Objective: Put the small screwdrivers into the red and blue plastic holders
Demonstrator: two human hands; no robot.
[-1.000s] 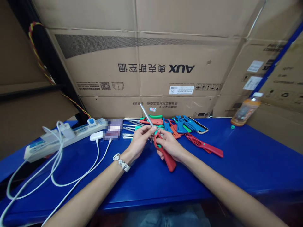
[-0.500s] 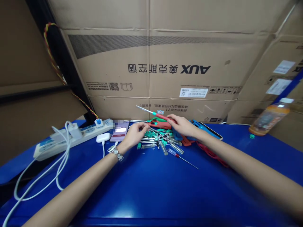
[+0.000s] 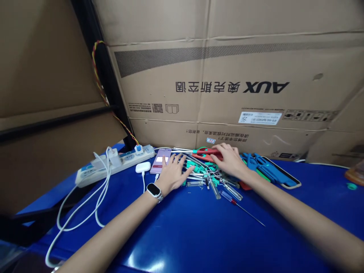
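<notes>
Along the foot of the upright cardboard sheet [image 3: 222, 62], on the blue table [image 3: 182, 231], lies a heap of metal tubes [image 3: 200, 162], green fittings [image 3: 192, 165] and clear cylinders [image 3: 215, 190]. Both hands are palm down above it. Left hand [image 3: 173, 175]: fingers spread, grasping nothing, partly overlapping the phone [image 3: 156, 165] in this view. Right hand [image 3: 229, 159]: fingers curved over the right end of a red-handled tool [image 3: 209, 151]; whether they grip it or merely rest there cannot be told. The tool lies at the back of the heap, leftward from the right hand, which is the nearer; its long axis runs left to right, roughly parallel to the sheet, with the slim tube pointing left. Appearance: red handle, partly covered by the fingers; silvery tube; just beside it, an orange-red handle [image 3: 205, 157]. Smallest part: a green collar where handle and tube meet.
</notes>
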